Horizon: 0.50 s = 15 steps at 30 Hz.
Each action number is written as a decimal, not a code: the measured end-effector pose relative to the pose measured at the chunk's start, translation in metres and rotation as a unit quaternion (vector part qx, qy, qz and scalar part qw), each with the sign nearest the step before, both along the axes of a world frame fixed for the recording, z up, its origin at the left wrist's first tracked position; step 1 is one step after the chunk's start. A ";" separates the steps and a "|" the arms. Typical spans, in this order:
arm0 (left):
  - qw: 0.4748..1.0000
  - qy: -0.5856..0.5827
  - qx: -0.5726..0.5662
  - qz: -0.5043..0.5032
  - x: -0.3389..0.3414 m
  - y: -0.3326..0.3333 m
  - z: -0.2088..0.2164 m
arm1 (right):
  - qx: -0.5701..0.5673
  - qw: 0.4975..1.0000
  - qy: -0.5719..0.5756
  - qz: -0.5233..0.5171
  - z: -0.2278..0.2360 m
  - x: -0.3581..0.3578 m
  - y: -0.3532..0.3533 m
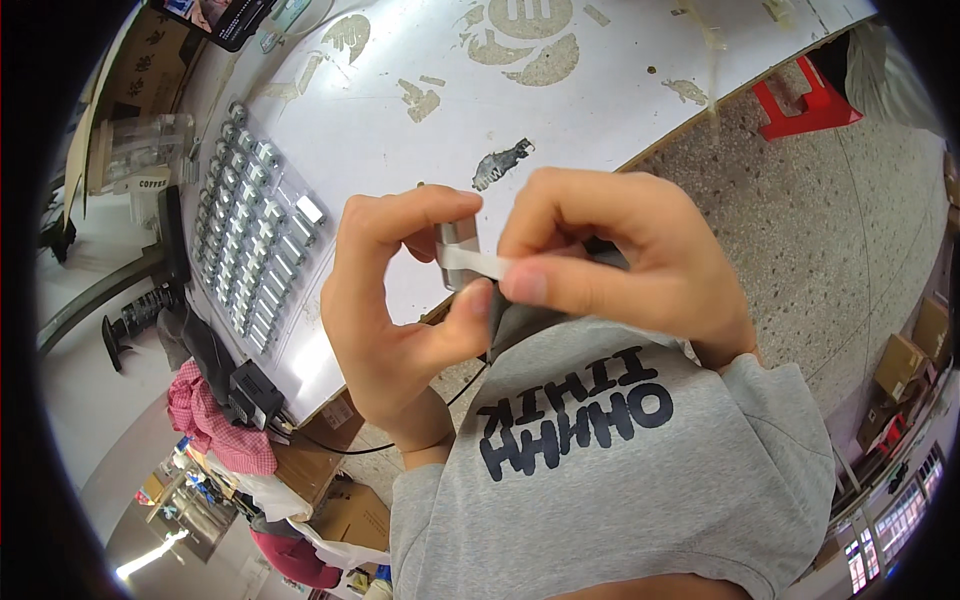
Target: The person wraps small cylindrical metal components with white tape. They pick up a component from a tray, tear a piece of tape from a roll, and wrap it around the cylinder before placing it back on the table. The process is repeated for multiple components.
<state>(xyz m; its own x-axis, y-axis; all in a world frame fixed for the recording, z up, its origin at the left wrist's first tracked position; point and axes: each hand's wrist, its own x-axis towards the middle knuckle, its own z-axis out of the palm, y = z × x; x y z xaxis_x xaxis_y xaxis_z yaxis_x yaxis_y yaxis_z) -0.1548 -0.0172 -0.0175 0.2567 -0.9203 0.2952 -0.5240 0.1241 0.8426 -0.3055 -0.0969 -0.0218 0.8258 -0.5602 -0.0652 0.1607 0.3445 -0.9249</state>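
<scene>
My left hand (382, 290) is closed in a pinch on a small shiny metal cylinder (456, 231), held between the tip of a finger and the thumb. A narrow white strip (474, 261), like tape or paper, lies across the middle of the cylinder and stretches to the right. Its right end is pinched between the thumb and curled forefinger of my right hand (632, 255). Both hands are in the air in front of my grey sweatshirt, near the table's edge. The cylinder's ends are partly covered by my left fingers.
Rows of similar metal cylinders (262, 268), several with white strips, stand at the left on the white table (400, 150). A device with a screen (215, 18) sits at the far left. Past the table's right edge is a red plastic stool (808, 105) on the speckled floor.
</scene>
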 end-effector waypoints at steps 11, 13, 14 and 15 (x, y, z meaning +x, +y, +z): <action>0.997 -0.045 -0.054 0.012 -0.007 0.004 0.004 | -0.255 0.963 0.009 -0.084 0.007 -0.008 0.016; 0.998 -0.024 -0.060 0.016 -0.006 0.006 -0.001 | -0.230 0.969 0.013 -0.086 0.006 -0.005 0.015; 0.998 -0.022 -0.061 0.022 -0.005 0.007 -0.003 | -0.215 0.973 0.014 -0.083 0.007 -0.005 0.015; 0.998 -0.020 -0.062 0.028 -0.004 0.008 -0.005 | -0.199 0.977 0.015 -0.080 0.007 -0.004 0.015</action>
<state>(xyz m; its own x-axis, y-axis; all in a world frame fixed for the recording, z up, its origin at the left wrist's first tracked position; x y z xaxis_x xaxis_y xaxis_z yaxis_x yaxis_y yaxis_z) -0.1592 -0.0091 -0.0221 0.2914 -0.8611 0.4166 -0.5666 0.1956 0.8005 -0.3096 -0.0822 -0.0153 0.7264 -0.6678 0.1623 0.1547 -0.0711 -0.9854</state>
